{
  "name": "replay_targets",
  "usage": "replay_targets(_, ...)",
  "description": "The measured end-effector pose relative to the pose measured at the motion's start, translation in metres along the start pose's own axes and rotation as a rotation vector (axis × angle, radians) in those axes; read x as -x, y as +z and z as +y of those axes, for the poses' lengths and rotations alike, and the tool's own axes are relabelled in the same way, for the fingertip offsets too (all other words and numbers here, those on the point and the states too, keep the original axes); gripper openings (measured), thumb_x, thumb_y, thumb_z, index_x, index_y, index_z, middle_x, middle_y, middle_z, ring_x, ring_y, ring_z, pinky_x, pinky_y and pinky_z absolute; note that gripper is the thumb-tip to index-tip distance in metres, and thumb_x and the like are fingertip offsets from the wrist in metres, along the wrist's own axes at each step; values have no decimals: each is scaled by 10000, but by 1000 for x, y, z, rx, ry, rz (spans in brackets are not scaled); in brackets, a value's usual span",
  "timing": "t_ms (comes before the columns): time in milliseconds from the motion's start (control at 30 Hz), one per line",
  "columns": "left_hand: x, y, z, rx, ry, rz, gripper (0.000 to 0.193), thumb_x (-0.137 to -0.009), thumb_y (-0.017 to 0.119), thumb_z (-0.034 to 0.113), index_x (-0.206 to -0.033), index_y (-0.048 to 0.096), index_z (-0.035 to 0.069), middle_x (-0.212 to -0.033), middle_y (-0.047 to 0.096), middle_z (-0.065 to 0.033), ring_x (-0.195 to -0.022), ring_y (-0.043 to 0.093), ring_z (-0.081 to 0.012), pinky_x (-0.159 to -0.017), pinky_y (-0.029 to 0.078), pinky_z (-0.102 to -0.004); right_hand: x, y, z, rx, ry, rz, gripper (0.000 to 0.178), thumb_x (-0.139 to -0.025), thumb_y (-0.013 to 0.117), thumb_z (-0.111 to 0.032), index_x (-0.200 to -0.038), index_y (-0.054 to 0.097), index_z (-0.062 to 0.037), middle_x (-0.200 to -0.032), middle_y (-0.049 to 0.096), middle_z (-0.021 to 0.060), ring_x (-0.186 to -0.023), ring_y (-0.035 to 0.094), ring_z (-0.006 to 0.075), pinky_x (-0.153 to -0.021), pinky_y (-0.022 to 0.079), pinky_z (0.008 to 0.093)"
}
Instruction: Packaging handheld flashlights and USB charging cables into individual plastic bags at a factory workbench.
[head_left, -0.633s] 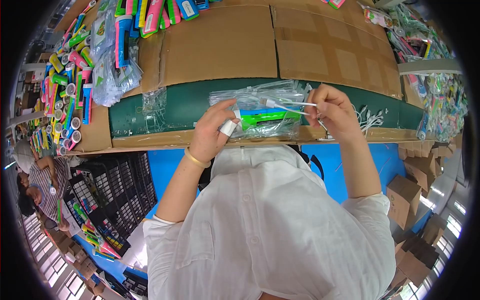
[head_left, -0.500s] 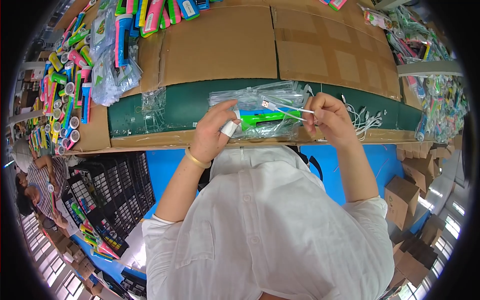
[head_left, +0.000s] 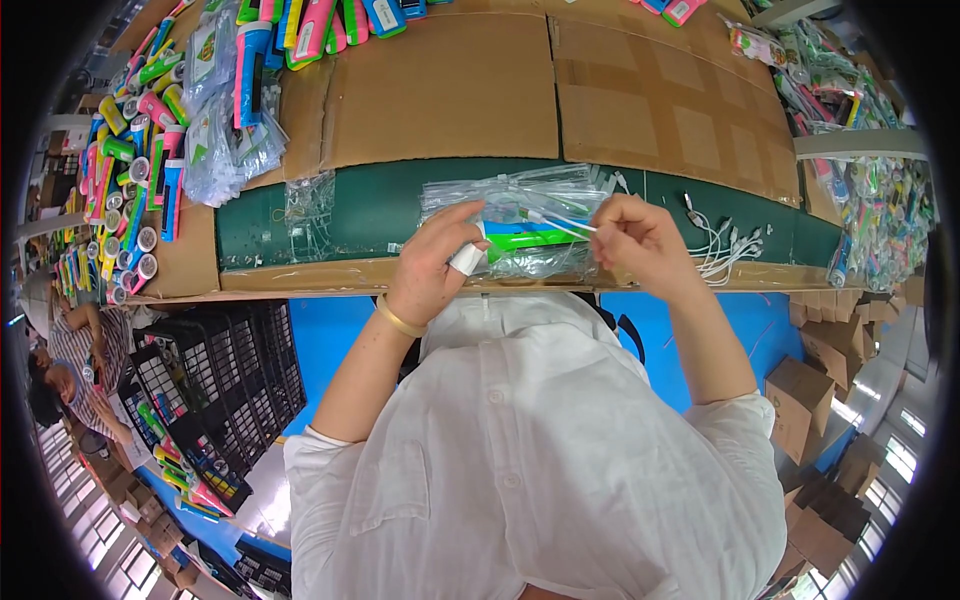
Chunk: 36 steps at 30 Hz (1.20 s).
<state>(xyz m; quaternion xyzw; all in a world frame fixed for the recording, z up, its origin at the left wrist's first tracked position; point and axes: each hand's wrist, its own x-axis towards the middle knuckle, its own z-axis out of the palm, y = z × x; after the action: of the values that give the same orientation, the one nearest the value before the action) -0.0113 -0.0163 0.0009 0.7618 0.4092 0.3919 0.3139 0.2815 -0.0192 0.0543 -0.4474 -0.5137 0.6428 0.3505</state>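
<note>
My right hand (head_left: 643,246) pinches a white USB cable (head_left: 567,221), whose plug end points left over a clear plastic bag (head_left: 555,262). Inside or under that clear film lies a green and blue flashlight (head_left: 530,239); the film's glare hides which. My left hand (head_left: 438,258), with a white wrap on one finger, closes on the bag's left end beside the flashlight. More flat clear bags (head_left: 470,192) lie stacked just beyond. To the right of my right hand, several white cables (head_left: 725,245) spread loosely on the green tabletop (head_left: 375,215).
Colourful flashlights (head_left: 140,165) heap at the left, next to clear bags (head_left: 215,150). Cardboard sheets (head_left: 440,100) cover the far table. Packed bags (head_left: 880,210) pile at the right. Black crates (head_left: 225,375) and a seated person (head_left: 85,365) are at the lower left; cartons (head_left: 800,405) stand right.
My right hand has shifted slightly left, bringing the cable's plug lower over the bag. My left hand has moved a little right and stays on the bag's end.
</note>
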Motion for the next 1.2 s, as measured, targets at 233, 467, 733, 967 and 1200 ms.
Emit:
replay_targets(233,4,1,-2,19,-30,-6,129,-849,690,29,-976,674,48,-1274,672,-173,-1155,650,-349,-955,521,-384,-37,28,-20,963,-127,-178,97,-900,646,-89,-938,606,-10,-870,607,132,-794,648,277,-694,514,376)
replay_targets(467,9,0,-3,75,-350,173,190,-871,693,27,-1058,692,-7,-1007,687,-130,-859,637,-219,-807,519,-323,-56,41,-22,1406,-217,-397,155,-861,631,-61,-1015,632,-50,-985,607,138,-926,675,342,-779,551,437)
replay_targets(733,7,0,8,53,-197,191,190,-827,632,-90,-981,686,7,-946,683,-115,-831,679,-240,-736,551,-316,-84,47,3,1180,-427,-408,244,-843,653,-23,-1082,612,-55,-1017,612,131,-869,675,313,-737,546,415)
replay_targets(967,6,-1,15,175,-226,241,212,-802,630,-100,-972,689,12,-936,686,-116,-797,680,-239,-723,560,-309,-86,56,-12,615,-200,-368,187,-910,695,-122,-1057,596,-61,-807,623,101,-695,627,246,-635,507,352)
replay_targets(1200,14,-4,13,170,-164,240,169,-830,653,-96,-966,682,-1,-930,681,-110,-774,671,-196,-698,559,-300,-73,55,0,819,-516,-264,164,-904,716,-207,-921,702,-44,-831,679,111,-744,656,312,-645,517,383)
